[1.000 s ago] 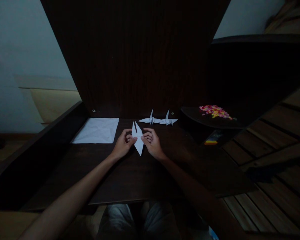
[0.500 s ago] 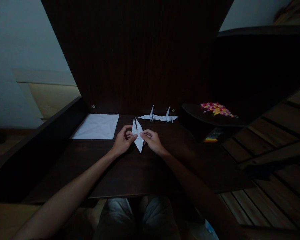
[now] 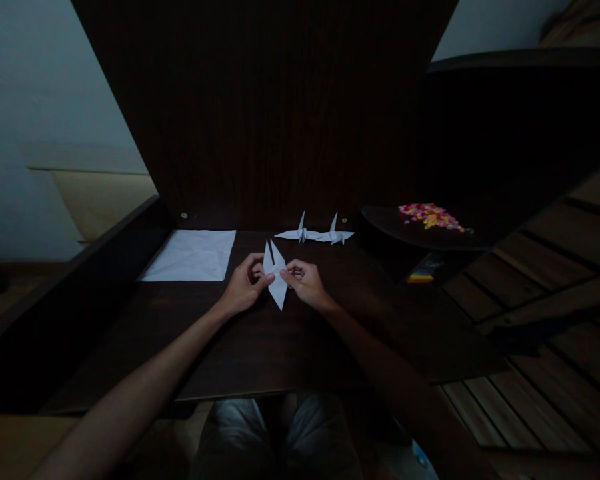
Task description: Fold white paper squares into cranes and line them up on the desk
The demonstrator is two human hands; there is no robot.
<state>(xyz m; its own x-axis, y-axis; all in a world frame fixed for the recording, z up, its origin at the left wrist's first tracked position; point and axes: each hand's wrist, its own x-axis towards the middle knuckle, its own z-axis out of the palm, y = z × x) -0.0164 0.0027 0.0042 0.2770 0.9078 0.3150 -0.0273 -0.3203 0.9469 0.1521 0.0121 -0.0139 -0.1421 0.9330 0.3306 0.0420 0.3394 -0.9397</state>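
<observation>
A white folded paper, long and diamond-shaped with a slit between two upper points, is held above the dark desk. My left hand pinches its left edge, thumb on the front and fingers behind. On the opposite edge my right hand grips it the same way, its thumb near the paper's middle. Just beyond the hands, two white paper cranes stand side by side at the back of the desk. White paper sheets lie to the left of my left hand.
A low dark shelf at the right bears a pile of small pink, red and yellow pieces. The desk has a raised side panel on the left and a tall back panel. Wooden slats show at the right.
The view has shifted slightly. Both hands keep their hold on the folded paper, and nothing on the desk has visibly moved.
</observation>
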